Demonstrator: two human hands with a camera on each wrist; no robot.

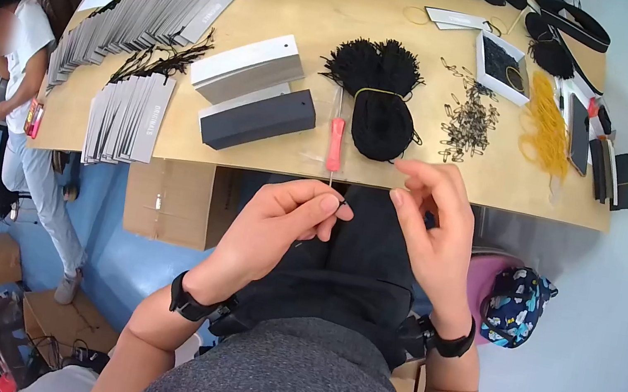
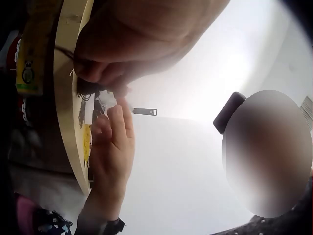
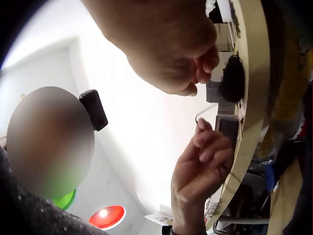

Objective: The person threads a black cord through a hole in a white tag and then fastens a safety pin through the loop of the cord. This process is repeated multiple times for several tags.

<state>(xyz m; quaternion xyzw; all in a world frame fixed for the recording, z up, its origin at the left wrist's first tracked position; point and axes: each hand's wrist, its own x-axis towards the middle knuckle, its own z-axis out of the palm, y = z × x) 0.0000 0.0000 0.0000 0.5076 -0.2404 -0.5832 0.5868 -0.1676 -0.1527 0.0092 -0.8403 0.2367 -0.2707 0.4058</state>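
Note:
My left hand [image 1: 276, 219] pinches a thin black cord [image 1: 344, 203] between thumb and fingers, just off the table's front edge. In the right wrist view a thin bent strand sticks up from those fingertips. Across from it my right hand [image 1: 442, 231] is raised, thumb and forefinger apart, nothing visible between them. A red-handled tool [image 1: 335, 145] with a thin metal shaft lies at the table edge, directly beyond my left fingers. Beyond the right fingertips lies a bundle of black cords [image 1: 380, 128], tied with a yellow band.
Left on the table [image 1: 252, 164] are rows of grey tags [image 1: 126, 117] with black strings, and stacks of white cards [image 1: 248, 67] and dark cards [image 1: 260, 119]. Black safety pins [image 1: 469, 127], an open box [image 1: 505, 66], yellow strands [image 1: 546, 128] and a phone [image 1: 578, 135] lie right.

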